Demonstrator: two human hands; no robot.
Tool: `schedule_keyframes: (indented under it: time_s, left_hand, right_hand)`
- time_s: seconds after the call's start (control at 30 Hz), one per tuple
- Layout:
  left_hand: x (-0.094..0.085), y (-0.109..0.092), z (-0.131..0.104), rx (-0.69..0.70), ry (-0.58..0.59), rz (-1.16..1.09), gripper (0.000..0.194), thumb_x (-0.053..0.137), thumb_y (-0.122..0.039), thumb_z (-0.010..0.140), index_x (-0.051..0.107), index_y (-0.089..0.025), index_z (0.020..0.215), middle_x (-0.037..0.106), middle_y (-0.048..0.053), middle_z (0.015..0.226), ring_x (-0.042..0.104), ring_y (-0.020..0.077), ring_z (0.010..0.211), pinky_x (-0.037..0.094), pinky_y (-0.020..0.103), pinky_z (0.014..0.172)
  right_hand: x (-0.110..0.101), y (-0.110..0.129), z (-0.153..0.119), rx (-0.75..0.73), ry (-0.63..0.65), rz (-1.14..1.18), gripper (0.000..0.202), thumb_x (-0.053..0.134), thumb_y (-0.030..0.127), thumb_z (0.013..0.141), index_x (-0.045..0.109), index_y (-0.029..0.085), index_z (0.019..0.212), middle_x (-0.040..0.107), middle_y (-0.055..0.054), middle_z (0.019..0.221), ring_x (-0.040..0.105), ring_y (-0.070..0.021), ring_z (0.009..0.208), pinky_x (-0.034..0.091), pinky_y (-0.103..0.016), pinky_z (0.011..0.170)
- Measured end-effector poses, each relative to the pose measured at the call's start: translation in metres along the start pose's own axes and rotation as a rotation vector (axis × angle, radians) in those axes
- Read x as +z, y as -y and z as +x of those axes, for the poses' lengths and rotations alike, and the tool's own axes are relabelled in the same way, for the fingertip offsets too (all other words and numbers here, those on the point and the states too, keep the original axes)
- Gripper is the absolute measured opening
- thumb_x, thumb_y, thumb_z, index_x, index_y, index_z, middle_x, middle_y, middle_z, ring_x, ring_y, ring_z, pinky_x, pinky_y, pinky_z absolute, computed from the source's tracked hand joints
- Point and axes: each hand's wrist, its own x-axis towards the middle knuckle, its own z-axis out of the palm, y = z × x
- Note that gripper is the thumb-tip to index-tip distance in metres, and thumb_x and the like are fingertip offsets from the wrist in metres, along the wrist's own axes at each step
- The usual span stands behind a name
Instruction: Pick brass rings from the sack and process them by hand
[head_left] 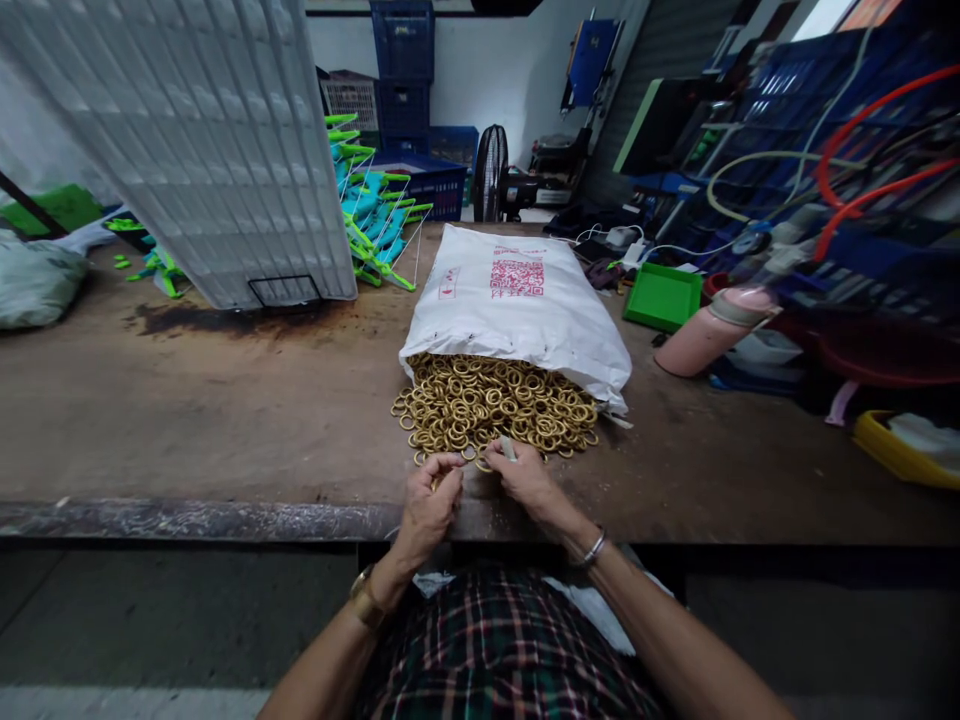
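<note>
A heap of small brass rings (pixel 495 408) spills from the open mouth of a white sack (pixel 517 300) with red print, lying on the brown workbench (pixel 225 420). My left hand (pixel 431 500) pinches a brass ring at the heap's near edge, by the bench's front lip. My right hand (pixel 525 475) is beside it, fingers closed on a small pale piece and touching the rings. A gold watch is on my left wrist, a metal bangle on my right.
A large white ribbed panel (pixel 202 140) leans at the back left. Green and teal plastic parts (pixel 375 210) lie behind it. A green tray (pixel 664 297), a pink bottle (pixel 712 330) and a yellow bin (pixel 900 450) sit at the right; a fan (pixel 491 180) stands behind.
</note>
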Motion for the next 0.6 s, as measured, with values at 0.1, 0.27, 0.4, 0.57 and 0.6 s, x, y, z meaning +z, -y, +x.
schedule_keyframes:
  time_s: [0.1, 0.27, 0.4, 0.57, 0.6]
  left_hand:
    - [0.004, 0.002, 0.001, 0.226, 0.02, 0.228, 0.02, 0.057, -0.025, 0.075, 0.063, -0.017, 0.092, 0.058, -0.003, 0.062, 0.05, 0.0089, 0.053, 0.042, 0.021, 0.054]
    - [0.006, 0.004, 0.001, 0.393, 0.146, 0.328, 0.02, 0.05, -0.023, 0.08, 0.065, -0.016, 0.092, 0.069, 0.005, 0.085, 0.06, 0.0151, 0.078, 0.046, 0.027, 0.075]
    - [0.008, -0.001, 0.0, 0.314, 0.108, 0.294, 0.016, 0.052, -0.027, 0.079, 0.064, -0.016, 0.081, 0.068, 0.003, 0.075, 0.06, 0.0151, 0.072, 0.046, 0.026, 0.071]
    - [0.012, -0.006, 0.0, 0.238, 0.049, 0.241, 0.015, 0.056, -0.029, 0.075, 0.062, -0.016, 0.072, 0.061, -0.001, 0.063, 0.053, 0.0108, 0.059, 0.042, 0.022, 0.058]
    - [0.012, -0.006, 0.0, 0.192, 0.054, 0.218, 0.016, 0.057, -0.031, 0.074, 0.061, -0.016, 0.071, 0.058, -0.002, 0.06, 0.049, 0.0093, 0.053, 0.04, 0.021, 0.053]
  right_hand:
    - [0.0, 0.01, -0.008, 0.208, 0.122, 0.257, 0.017, 0.053, 0.035, 0.069, 0.044, 0.021, 0.071, 0.027, 0.012, 0.047, 0.019, -0.004, 0.034, 0.015, -0.019, 0.035]
    - [0.002, 0.022, -0.019, 0.275, 0.24, 0.426, 0.025, 0.059, 0.038, 0.067, 0.043, 0.021, 0.074, 0.03, 0.013, 0.049, 0.017, -0.0018, 0.034, 0.012, -0.017, 0.033]
    - [0.004, 0.018, -0.018, 0.25, 0.194, 0.317, 0.027, 0.05, 0.047, 0.074, 0.043, 0.021, 0.072, 0.036, 0.01, 0.049, 0.019, -0.0033, 0.034, 0.014, -0.019, 0.033]
    - [0.004, 0.01, -0.013, -0.04, 0.104, 0.021, 0.029, 0.051, 0.044, 0.074, 0.048, 0.018, 0.061, 0.041, 0.005, 0.055, 0.036, -0.0071, 0.051, 0.029, -0.02, 0.047]
    - [0.004, 0.009, -0.013, -0.063, 0.098, -0.011, 0.028, 0.051, 0.042, 0.073, 0.049, 0.017, 0.06, 0.042, 0.005, 0.056, 0.037, -0.0079, 0.054, 0.03, -0.02, 0.05]
